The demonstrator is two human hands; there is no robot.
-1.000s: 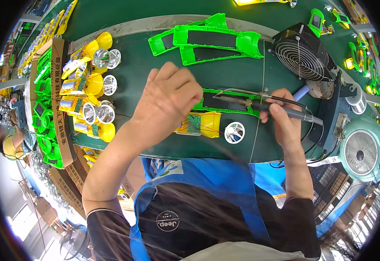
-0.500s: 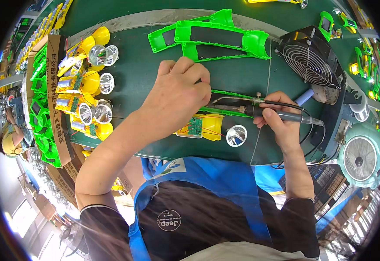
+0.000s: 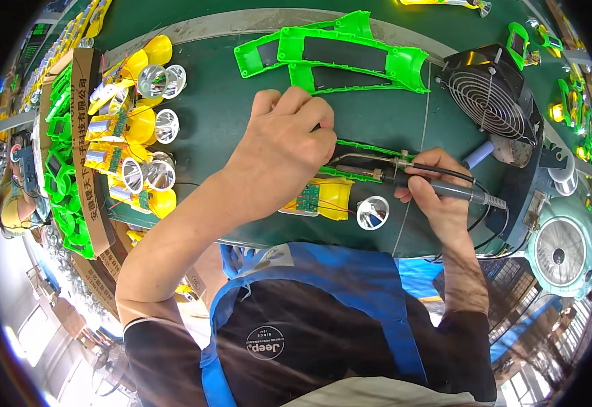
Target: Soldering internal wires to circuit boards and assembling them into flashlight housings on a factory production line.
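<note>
My right hand (image 3: 438,190) grips a soldering iron (image 3: 462,191) with a thin feed tube clamped along it, its tip pointing left. Under the tip lies a green plastic housing (image 3: 370,147), mostly covered by my left hand (image 3: 289,139) and the iron. The left fingers are curled and pinched over the housing's left end; what sits between them is hidden. Just nearer to me lies a yellow lamp body (image 3: 334,198) with a green circuit board (image 3: 307,198) and red wires. Right of it rests a shiny reflector cup (image 3: 372,212).
Three green housings (image 3: 343,54) with dark panels overlap at the back. A black fan (image 3: 489,95) stands at the back right. At left are several yellow lamp bodies (image 3: 143,125) with reflectors, beside a cardboard box (image 3: 85,149) of green parts. A pale green fan (image 3: 559,244) stands far right.
The whole view has shifted slightly, with the table things a little further right. Both hands keep nearly the same pose over the green housing, the iron still in my right hand.
</note>
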